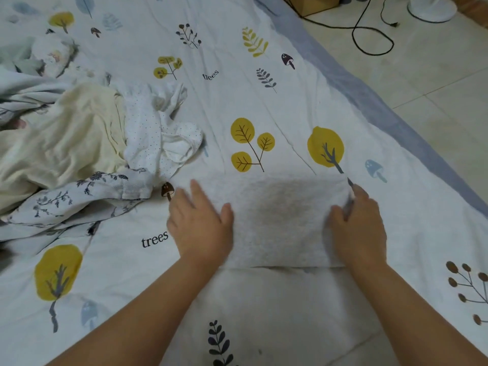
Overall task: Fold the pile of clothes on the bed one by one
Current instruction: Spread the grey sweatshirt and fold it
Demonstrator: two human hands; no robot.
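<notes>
Bed sheet [264,75] (tree print) bears folded garment [285,220], clothes pile [79,143].

Pale grey garment [285,220], tree-printed white bedsheet [264,299]

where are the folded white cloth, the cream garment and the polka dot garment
folded white cloth [282,223]: head view, its middle
cream garment [66,138]: head view, its broad rumpled front
polka dot garment [144,130]: head view, its dotted panel

Head view, close, facing forward-down over bed [264,101].
</notes>
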